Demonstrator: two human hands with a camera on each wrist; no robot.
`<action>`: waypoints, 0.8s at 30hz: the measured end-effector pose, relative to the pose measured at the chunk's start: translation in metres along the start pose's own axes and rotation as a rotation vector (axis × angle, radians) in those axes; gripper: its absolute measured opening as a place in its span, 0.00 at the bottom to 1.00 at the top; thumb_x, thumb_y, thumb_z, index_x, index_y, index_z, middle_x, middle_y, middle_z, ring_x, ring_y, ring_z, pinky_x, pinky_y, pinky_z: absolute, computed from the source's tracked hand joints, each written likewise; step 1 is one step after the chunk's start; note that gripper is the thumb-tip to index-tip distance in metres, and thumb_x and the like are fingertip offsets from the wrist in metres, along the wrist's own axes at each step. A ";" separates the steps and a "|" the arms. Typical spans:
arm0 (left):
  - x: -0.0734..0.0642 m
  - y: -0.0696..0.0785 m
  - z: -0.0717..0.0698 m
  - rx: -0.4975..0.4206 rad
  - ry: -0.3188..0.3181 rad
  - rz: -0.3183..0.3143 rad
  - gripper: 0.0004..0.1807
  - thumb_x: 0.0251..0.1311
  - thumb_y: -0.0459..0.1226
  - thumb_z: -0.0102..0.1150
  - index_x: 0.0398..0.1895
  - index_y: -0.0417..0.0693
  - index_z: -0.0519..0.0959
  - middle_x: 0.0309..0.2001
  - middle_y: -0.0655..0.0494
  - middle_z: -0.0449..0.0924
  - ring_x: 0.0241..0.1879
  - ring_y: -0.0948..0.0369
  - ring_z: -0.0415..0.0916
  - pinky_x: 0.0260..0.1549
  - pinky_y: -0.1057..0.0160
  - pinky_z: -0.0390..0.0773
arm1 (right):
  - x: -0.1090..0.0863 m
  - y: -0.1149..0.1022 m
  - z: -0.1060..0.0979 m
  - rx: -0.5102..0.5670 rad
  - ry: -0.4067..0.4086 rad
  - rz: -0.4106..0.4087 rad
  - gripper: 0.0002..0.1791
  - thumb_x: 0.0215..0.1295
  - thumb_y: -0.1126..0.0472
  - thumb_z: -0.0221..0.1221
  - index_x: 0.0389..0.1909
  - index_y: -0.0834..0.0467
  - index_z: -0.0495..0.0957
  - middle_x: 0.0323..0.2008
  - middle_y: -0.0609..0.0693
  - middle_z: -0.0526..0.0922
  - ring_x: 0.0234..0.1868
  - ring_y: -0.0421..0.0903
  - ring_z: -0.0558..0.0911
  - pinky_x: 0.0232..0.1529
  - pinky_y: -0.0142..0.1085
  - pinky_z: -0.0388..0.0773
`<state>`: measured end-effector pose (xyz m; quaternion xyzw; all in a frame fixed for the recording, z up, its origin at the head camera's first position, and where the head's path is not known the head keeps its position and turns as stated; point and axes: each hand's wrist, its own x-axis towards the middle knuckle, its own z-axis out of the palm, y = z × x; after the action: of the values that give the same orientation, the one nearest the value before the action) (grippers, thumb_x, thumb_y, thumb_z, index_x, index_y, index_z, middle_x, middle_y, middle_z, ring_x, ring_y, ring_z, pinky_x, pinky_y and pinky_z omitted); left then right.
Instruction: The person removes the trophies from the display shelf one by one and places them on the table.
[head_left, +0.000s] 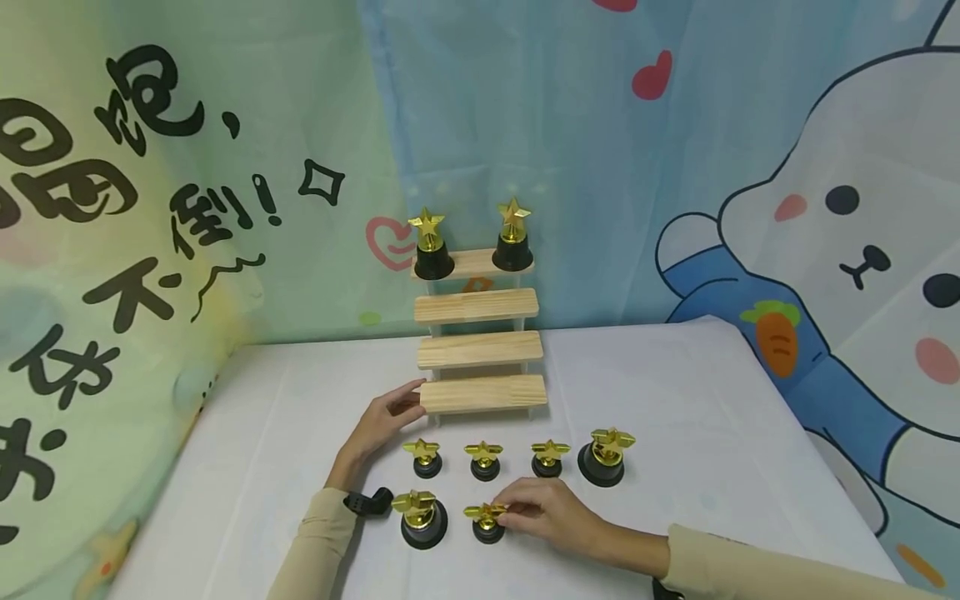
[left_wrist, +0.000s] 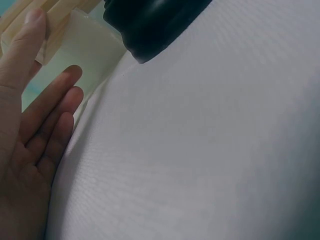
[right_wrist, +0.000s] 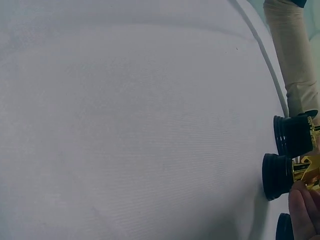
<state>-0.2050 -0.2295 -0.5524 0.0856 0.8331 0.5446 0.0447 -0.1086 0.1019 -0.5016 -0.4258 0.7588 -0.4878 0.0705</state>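
Observation:
My left hand (head_left: 392, 414) is at the left end of the lowest step of a wooden tiered display stand (head_left: 483, 394). Its thumb and index finger pinch the board's end, while the other fingers (left_wrist: 55, 115) extend loosely beside the clear side panel (left_wrist: 92, 47). With thumb and fingertips, my right hand (head_left: 551, 510) pinches a small gold star trophy (head_left: 487, 527) by its star. That trophy's black base is upright at the white tabletop. A larger star trophy (head_left: 422, 521) stands just left of it, and its base (right_wrist: 295, 135) shows in the right wrist view.
Two star trophies, one on the left (head_left: 432, 250) and one on the right (head_left: 513, 242), occupy the top step. Between stand and right hand runs a row of small trophies (head_left: 485, 462), with a larger trophy (head_left: 603, 462) at its right end. A printed curtain (head_left: 465, 100) hangs behind.

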 end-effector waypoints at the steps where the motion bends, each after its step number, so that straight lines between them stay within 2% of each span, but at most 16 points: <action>1: 0.000 0.000 0.000 0.000 0.003 -0.004 0.31 0.61 0.46 0.64 0.68 0.57 0.70 0.54 0.47 0.82 0.52 0.57 0.80 0.54 0.62 0.76 | 0.000 0.000 -0.001 -0.001 -0.003 0.008 0.08 0.62 0.61 0.64 0.41 0.58 0.84 0.38 0.51 0.88 0.37 0.31 0.82 0.36 0.27 0.81; 9: 0.001 -0.002 -0.002 0.010 0.012 0.003 0.30 0.61 0.46 0.63 0.67 0.58 0.70 0.53 0.48 0.82 0.52 0.56 0.80 0.53 0.62 0.76 | -0.001 0.002 -0.002 0.021 -0.013 0.036 0.09 0.63 0.59 0.63 0.41 0.58 0.84 0.38 0.51 0.88 0.36 0.30 0.82 0.36 0.27 0.82; 16: 0.000 -0.003 -0.004 0.014 0.008 0.003 0.30 0.61 0.46 0.63 0.68 0.57 0.70 0.53 0.47 0.82 0.52 0.55 0.80 0.52 0.63 0.76 | -0.001 0.002 0.002 0.016 0.011 0.012 0.09 0.64 0.58 0.63 0.42 0.58 0.84 0.37 0.51 0.88 0.35 0.31 0.82 0.34 0.28 0.81; 24: 0.000 -0.003 -0.001 0.014 0.000 0.012 0.30 0.62 0.44 0.63 0.68 0.57 0.70 0.53 0.48 0.82 0.52 0.57 0.80 0.51 0.65 0.76 | -0.006 0.000 -0.001 0.012 0.003 -0.001 0.14 0.61 0.62 0.64 0.46 0.64 0.82 0.40 0.57 0.87 0.36 0.43 0.87 0.36 0.31 0.83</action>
<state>-0.2053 -0.2319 -0.5544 0.0908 0.8364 0.5390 0.0408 -0.1053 0.1066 -0.5029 -0.4250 0.7557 -0.4931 0.0714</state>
